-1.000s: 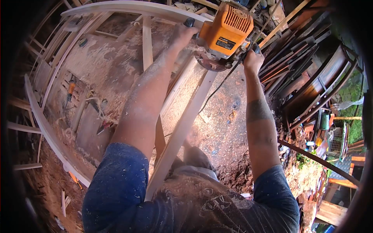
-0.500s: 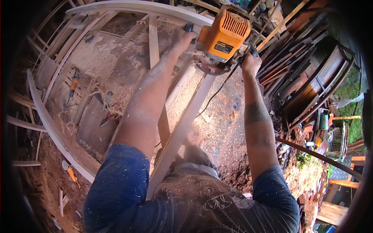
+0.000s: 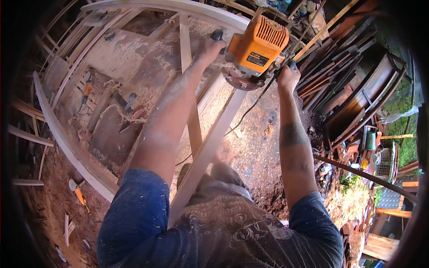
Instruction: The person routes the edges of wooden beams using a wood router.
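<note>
An orange router [image 3: 259, 42] with a round dark base [image 3: 239, 81] stands on the far part of a long, pale wooden board [image 3: 210, 136]. The board runs from under the base back toward my body. My left hand [image 3: 209, 50] is wrapped round the router's left black knob, and my right hand [image 3: 288, 79] grips the black handle on the other side. A dark power cord [image 3: 246, 115] hangs from the right side of the machine. The cutter is hidden beneath the base.
Curved wooden frame pieces [image 3: 67, 143] lie on the left. A workbench strewn with sawdust [image 3: 129, 53] holds a tape measure [image 3: 110, 35] and an orange-handled tool [image 3: 88, 89]. Another orange tool [image 3: 80, 195] lies on the ground. Dark timber [image 3: 333, 67] is stacked at right.
The router and both hands have come slightly toward me along the board. My view has shifted a little. Both hands keep their grip.
</note>
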Available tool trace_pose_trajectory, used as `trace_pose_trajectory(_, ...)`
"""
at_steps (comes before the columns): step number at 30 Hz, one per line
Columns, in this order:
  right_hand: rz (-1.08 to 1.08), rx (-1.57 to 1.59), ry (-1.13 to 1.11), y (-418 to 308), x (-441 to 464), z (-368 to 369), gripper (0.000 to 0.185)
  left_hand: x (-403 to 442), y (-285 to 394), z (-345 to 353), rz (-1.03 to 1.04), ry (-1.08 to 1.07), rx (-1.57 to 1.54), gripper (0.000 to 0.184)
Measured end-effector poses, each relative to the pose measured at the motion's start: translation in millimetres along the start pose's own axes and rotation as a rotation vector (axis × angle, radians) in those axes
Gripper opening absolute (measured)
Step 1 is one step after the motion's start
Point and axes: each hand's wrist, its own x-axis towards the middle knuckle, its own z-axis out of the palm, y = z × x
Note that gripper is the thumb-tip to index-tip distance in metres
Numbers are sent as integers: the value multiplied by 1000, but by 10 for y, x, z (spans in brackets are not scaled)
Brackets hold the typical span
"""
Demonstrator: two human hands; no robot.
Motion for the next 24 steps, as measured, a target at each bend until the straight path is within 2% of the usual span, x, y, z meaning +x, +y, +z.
trace_pose_trajectory(7, 5, 27, -21, -264, -422, -201, 25, -275, -22, -207, 71, 1, 34, 22)
trace_pose_trajectory(10, 26, 96, -64, -372, -637, -310, 22, -536, 127, -317, -72, 14, 1, 22)
trace_pose_trajectory(14, 39, 157, -122, -234, -686, -339, 15, -620, -9, -397, 25, 30, 12, 20)
trace_pose_trajectory(20, -17, 239, -146, -165, -298, -145, 14, -369, 63, -229, 9, 15, 16, 20)
trace_pose_trajectory(21, 9, 246, -180, -160, -175, -107, 16, -217, -47, -165, 72, 5, 78, 21)
trace_pose_trajectory(24, -2, 192, -184, 67, 306, 63, 17, 123, -78, 98, 10, 28, 89, 30)
